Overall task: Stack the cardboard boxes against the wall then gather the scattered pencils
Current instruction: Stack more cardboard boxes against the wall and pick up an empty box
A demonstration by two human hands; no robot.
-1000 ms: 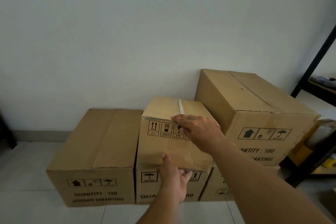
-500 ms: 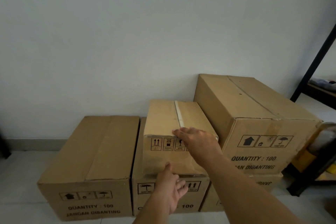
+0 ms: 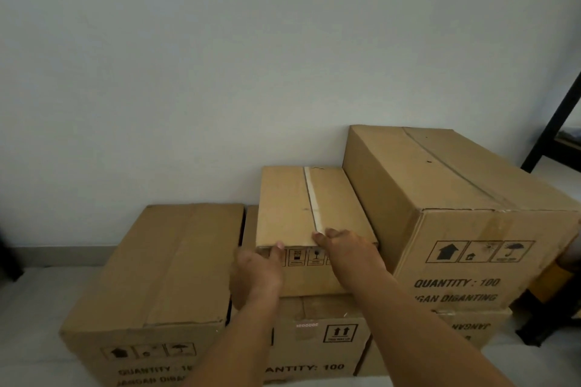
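Both hands are on the small box (image 3: 309, 223) right now, the one sitting on top of the middle box (image 3: 314, 339) in the row against the white wall (image 3: 220, 56). The left hand (image 3: 256, 276) is flat against the near face of the small box, at its left corner, thumb hooked up onto the top edge; fingers spread and pressing, not curled round anything. The right hand (image 3: 344, 250) lies over the near top edge just right of the pale tape strip (image 3: 312, 198), fingertips on the lid, palm draped down the front; it is open too, resting on the cardboard rather than clamping it.

The small box lies flat and level, its far end close to the wall, its right side just beside the big upper box (image 3: 456, 198). That big box is stacked on a lower right box (image 3: 471, 328), whose print reads upside down. To the left, the left floor box (image 3: 163, 267) stands alone on the pale tiled floor (image 3: 31, 308), touching or nearly touching the middle box along a dark narrow gap. At the far right edge a black metal frame (image 3: 553, 126) rises at a slant. Handling symbols show on the near faces, with "QUANTITY : 100" printed below.
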